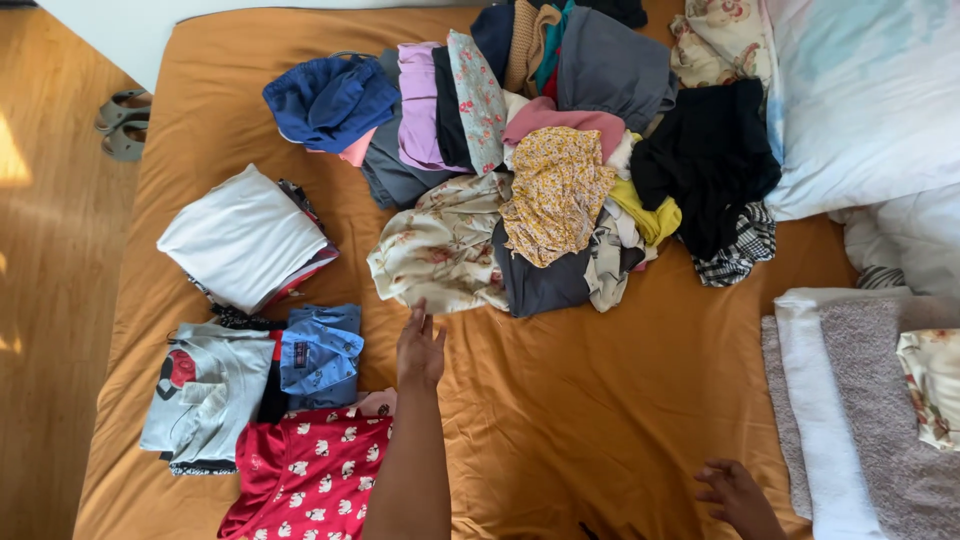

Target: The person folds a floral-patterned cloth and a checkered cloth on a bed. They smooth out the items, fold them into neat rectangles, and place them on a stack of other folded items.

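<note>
Orange sheet on the bed (560,420) pretty much fills the view, wood floor off to the left. Left hand (420,350) is stretched out flat with the fingers loosely spread, holding nothing, fingertips just short of the cream floral garment (440,250) at the near edge of the big unsorted pile (560,170). Right hand (738,495) sits low on the bare sheet at the near right, fingers curled a bit, also empty.

Just left of the reaching arm are the folded bits: a red patterned top (300,475), a blue shirt (320,355), a grey tee (205,395), and farther off a white folded stack (240,235). Towels (850,420) lie at the near right, pillow (870,100) at the far right.

Risk as I see it: that cream piece is tucked under the yellow floral one (555,190) and a dark garment, so a one-handed tug could drag half the heap along. The forearm also hangs right over the red top, so a sweep back might rumple the folds.
</note>
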